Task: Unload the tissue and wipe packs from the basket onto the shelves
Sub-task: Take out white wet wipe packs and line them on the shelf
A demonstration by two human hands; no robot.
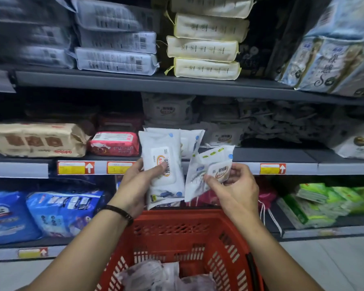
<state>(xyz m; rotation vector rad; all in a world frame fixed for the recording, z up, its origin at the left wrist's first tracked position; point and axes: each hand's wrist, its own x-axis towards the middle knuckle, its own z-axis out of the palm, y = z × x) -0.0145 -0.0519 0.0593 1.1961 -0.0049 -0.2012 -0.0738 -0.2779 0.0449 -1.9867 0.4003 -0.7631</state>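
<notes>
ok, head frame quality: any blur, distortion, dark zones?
Head view: wide-angle bowing curves the upper shelf edge; grey packs top left smear with motion blur; the back of the middle shelf sits in deep shadow; the tall wipe pack in the left hand and tilted wipe pack in the right hand are sharpest; contents of the basket look soft.

Dim aisle, soft light. Sharpest just above the red basket point(183, 244), on the white wipe packs point(162, 162). Left and right of the basket, everything smears into blur; the shelves point(156, 82) above it sink dark and bow with wide-angle distortion.
</notes>
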